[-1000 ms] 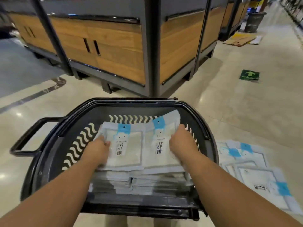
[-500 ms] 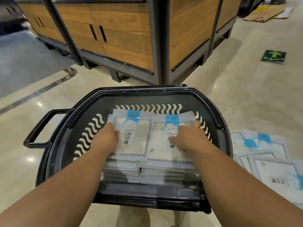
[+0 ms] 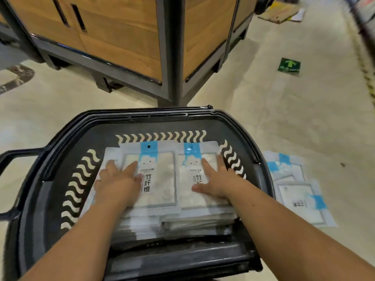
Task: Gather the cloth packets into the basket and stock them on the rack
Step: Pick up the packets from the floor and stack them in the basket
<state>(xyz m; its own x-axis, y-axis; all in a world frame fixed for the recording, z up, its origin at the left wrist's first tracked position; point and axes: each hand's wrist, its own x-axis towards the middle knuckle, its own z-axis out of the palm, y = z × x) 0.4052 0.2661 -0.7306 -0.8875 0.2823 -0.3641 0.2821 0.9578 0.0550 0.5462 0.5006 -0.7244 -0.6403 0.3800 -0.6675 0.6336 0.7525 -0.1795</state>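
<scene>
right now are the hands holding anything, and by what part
Nothing is gripped: left hand and right hand press flat on the top cloth packets in the basket.

We reach both bare arms forward and down, the left forearm (image 3: 77,236) coming in from the lower left and the right forearm (image 3: 284,220) from the lower right, angling toward each other. Our left hand (image 3: 119,184) lies palm down, fingers straight and spread, pointing away from us, thumb turned inward. Our right hand (image 3: 218,182) mirrors it, palm down, fingers extended, thumb stuck out to the left. Neither hand curls around anything; the two are apart, side by side.
</scene>
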